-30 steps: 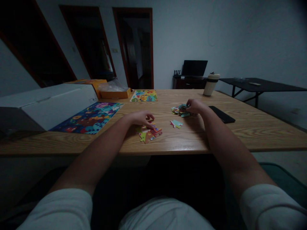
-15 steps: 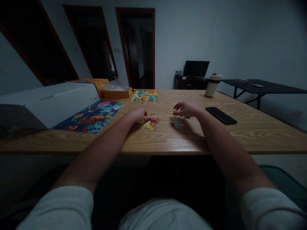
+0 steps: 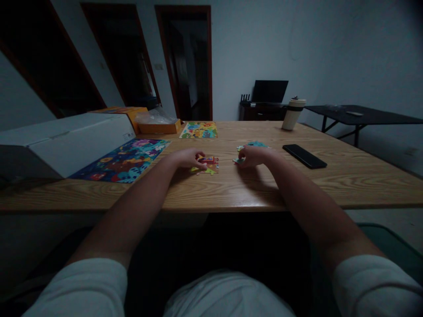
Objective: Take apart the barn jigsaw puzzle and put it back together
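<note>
A small joined patch of jigsaw puzzle pieces [image 3: 211,166], red, brown and yellow-green, lies on the wooden table in front of me. My left hand [image 3: 188,158] grips its left side, thumb and forefinger bent over the edge. To the right, my right hand [image 3: 254,156] pinches a greenish puzzle piece [image 3: 237,161] at table height, apart from the patch; the fingers cover much of it. Just behind that hand lie more teal and pale puzzle pieces [image 3: 256,144], partly hidden by it.
A black phone [image 3: 304,156] and a cream cup [image 3: 293,114] stand right. Left are a dark-blue picture sheet [image 3: 127,160], a white box [image 3: 72,141] and an orange box tray [image 3: 160,128] holding plastic. A yellow picture sheet [image 3: 199,130] lies behind. The table edge [image 3: 228,209] is near me.
My right hand has come down and nearer, closing on the greenish piece that lay on the table. Teal pieces behind it have come into view. My left hand's fingers have shifted on the patch.
</note>
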A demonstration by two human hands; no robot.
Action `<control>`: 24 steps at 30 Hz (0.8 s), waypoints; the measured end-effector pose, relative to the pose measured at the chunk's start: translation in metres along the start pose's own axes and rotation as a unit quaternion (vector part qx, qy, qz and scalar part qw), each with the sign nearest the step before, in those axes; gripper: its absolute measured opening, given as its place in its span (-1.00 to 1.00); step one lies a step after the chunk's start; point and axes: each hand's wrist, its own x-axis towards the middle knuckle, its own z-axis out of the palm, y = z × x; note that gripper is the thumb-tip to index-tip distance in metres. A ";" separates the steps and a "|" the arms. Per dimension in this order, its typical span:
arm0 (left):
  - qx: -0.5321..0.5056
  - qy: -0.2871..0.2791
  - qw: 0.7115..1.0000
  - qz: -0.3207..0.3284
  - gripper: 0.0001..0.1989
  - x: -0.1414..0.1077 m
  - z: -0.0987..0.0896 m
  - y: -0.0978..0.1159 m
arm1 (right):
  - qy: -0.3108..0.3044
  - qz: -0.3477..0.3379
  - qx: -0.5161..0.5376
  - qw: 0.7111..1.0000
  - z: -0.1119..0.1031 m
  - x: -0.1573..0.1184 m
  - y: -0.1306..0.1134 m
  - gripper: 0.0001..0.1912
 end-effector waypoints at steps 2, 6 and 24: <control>0.026 0.016 0.999 0.011 -0.48 0.004 0.003 -0.002 | -0.009 0.024 -0.109 0.994 0.000 0.002 0.001 -0.83; 0.019 0.025 0.999 0.023 -0.48 0.010 0.009 -0.006 | 0.036 -0.005 -0.190 0.981 0.004 0.005 -0.004 -0.65; 0.049 -0.097 0.993 0.050 -0.11 0.002 0.003 0.004 | -0.114 -0.093 -0.014 0.989 0.031 -0.007 -0.051 -0.14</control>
